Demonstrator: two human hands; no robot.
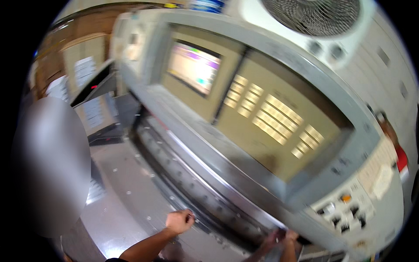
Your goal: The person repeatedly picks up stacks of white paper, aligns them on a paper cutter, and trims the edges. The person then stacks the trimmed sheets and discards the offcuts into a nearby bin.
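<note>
I stand at a large grey cutting machine [262,144] with a shiny steel table [126,196]. My left hand [180,221] is curled into a fist and rests on the table right at the dark slot [205,205] under the machine's clamp bar. I see nothing in that hand. My right hand [284,238] is blurred and sits at the slot's right end, its fingers against the machine's lower edge. I cannot tell whether it grips anything.
A lit colour screen [194,65] and a panel of pale keys [273,118] face me above the slot. A button box [349,209] sits at the lower right, a round fan grille [312,15] above. Another person [48,166] stands close on the left.
</note>
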